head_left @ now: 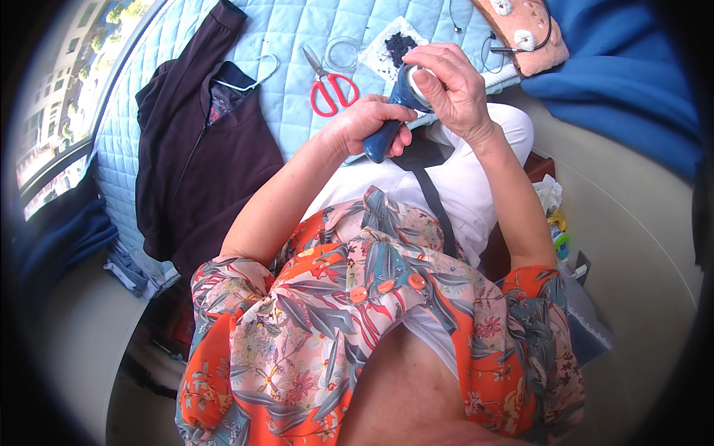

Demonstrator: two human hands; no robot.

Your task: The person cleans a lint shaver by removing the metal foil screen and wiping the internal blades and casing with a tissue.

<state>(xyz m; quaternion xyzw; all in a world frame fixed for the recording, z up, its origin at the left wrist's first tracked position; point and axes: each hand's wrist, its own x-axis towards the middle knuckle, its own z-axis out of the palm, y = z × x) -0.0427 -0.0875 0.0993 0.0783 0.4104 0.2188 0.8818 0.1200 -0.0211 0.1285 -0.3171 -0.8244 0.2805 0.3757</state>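
Observation:
My left hand (379,124) is closed around the handle of a blue handheld fabric shaver (381,144), held tilted above my lap. My right hand (454,89) grips the round white part at its head, thumb and fingers over it. Just beyond the head, a pile of dark lint (399,48) lies on a white tissue (377,57). Scissors with red handles (332,92) rest partly spread on the quilt, left of the tissue. A clear round plastic ring (343,54) lies between them. A dark zip jacket (206,145) is spread out at the left.
The light-blue quilted bedcover (290,28) lies under these things. A pale hanger (262,69) sits in the jacket's collar. Thin black cables (505,50) and a pink plush item (538,36) are at the upper right, beside blue fabric (619,72). A window (67,78) stands at the left.

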